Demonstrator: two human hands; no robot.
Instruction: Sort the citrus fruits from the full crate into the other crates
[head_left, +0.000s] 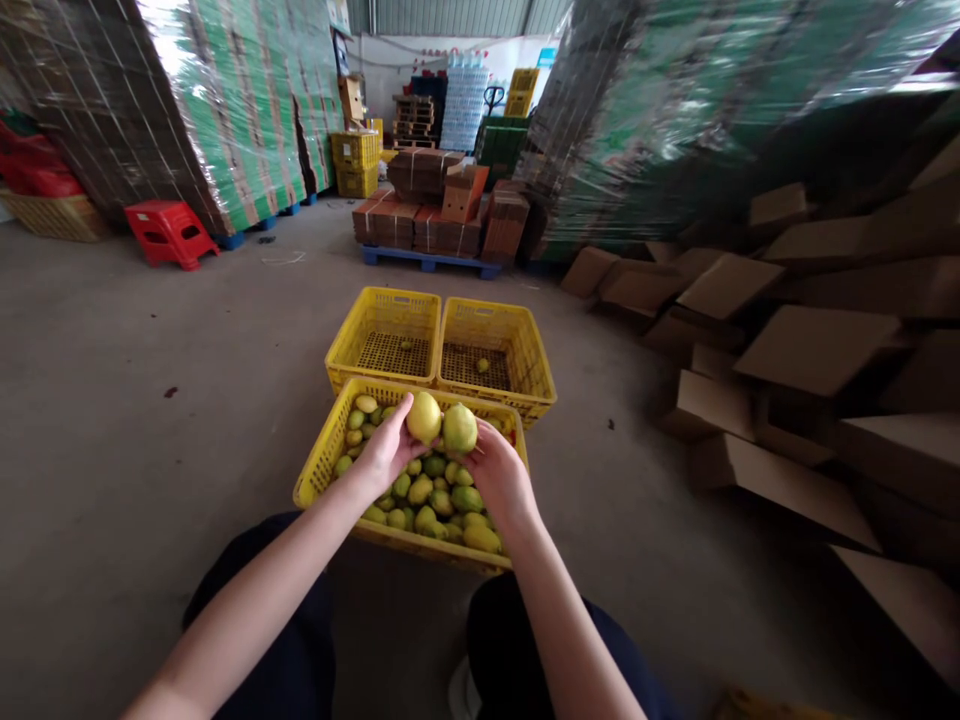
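My left hand (389, 446) is closed around a yellow lemon (424, 417). Close beside it, my right hand (504, 474) grips a greener lemon (460, 428). Both fruits are held up above a yellow plastic crate (319, 455) that stands between my knees. Inside this crate lie many green and yellow lemons (421, 490), partly covered by my hands and forearms. Just beyond it are two more yellow crates side by side. The left crate (382, 294) has one small greenish fruit (406, 345) on its floor, and the right crate (536, 345) holds one yellowish lemon (482, 366).
Open cardboard boxes (817, 350) are heaped along the right side. Ahead, flattened cartons (420, 225) lie on a blue pallet (427, 260). A red stool (171, 232) stands at the left, near tall plastic-wrapped stacks (240, 110). Yellow crates (355, 150) are piled farther back.
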